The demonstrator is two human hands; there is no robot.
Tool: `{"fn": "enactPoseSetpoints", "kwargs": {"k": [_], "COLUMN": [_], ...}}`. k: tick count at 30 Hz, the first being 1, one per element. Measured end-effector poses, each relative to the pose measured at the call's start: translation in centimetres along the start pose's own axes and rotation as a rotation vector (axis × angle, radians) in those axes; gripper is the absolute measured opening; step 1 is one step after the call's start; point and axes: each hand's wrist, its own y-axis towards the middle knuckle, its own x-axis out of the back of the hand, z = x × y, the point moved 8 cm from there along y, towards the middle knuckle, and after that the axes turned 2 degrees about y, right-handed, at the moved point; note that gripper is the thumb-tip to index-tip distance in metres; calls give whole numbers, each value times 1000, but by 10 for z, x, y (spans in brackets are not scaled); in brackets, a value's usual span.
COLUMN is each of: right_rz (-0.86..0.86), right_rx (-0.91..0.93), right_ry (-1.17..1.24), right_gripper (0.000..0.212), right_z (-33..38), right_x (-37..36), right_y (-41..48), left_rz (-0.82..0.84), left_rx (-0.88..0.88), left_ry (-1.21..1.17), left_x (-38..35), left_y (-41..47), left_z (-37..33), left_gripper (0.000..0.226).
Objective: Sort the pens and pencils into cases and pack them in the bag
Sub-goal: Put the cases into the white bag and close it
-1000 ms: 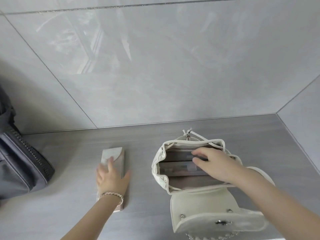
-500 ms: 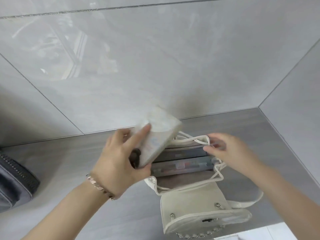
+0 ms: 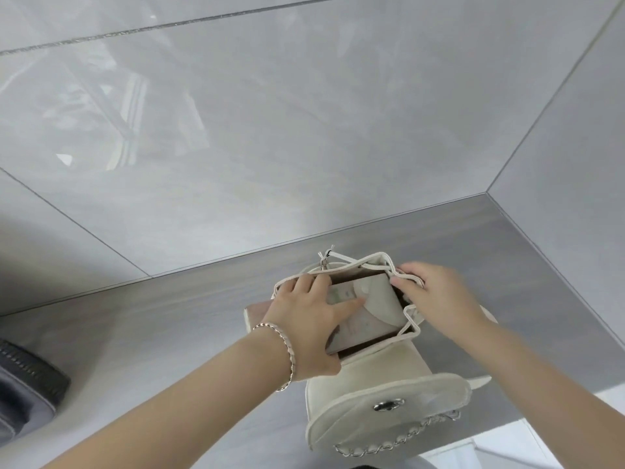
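Note:
A cream backpack (image 3: 382, 380) stands on the grey counter with its mouth open and its flap hanging toward me. A pale, flat pencil case (image 3: 375, 309) lies across the opening, partly inside the bag. My left hand (image 3: 311, 326), with a bracelet on the wrist, presses on the case from the left with its fingers spread over the top. At the bag's right rim, my right hand (image 3: 436, 296) pinches the edge and drawstring. Whatever lies under the case in the bag is hidden.
A dark grey zipped bag (image 3: 23, 390) sits at the left edge of the counter (image 3: 169, 319). Glossy grey wall tiles rise behind and on the right, forming a corner. The counter's front edge shows at bottom right, with a white floor below.
My left hand picked the pale case up from the counter, carried it right and set it into the bag's mouth. My right hand came out of the bag and took hold of its right rim.

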Motion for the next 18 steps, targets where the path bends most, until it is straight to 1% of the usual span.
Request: {"fn": "enactPoseSetpoints", "kwargs": {"k": [2,4,7,8,10,11,12,13,14,16,17,18], "right_rz": [-28,-21,-18,-70,-193,-187,-124,-23,92,294,364,406], "right_rx": [2,-2,-32,6,237,361,455,506,516,465,438,432], "right_ry": [43,46,15,-67,-198,-195,-192,-196,-201,-202,-217,-242], "right_gripper": [15,17,12,15,27,33,40,47,56,76,84,91], "right_z": [-1,-4,-4,1,33,52,67,75,79,74,70,67], "right_x": [1,2,2,3,1,-4,-12,-23,-33,-49,-53,-56], "right_y": [1,4,8,6,-6,-16,-25,-31,-35,-35,-33,-32], "left_rz": [18,34,45,39,8,-24,-70,-122,-189,-307,-354,-350], "left_rx": [-19,-49,-98,-106,-106,-89,-58,-33,-18,33,72,108], "left_ry": [4,38,57,46,22,-7,-54,-105,-125,-155,-187,-207], "left_x": [-1,1,1,1,1,2,5,7,11,17,20,19], "left_y": [12,24,35,37,38,37,34,29,23,6,-3,-11], "left_z": [-5,-10,-16,-17,-17,-16,-12,-9,-4,8,18,29], "left_gripper": [78,76,76,76,77,76,74,70,67,65,67,72]}}
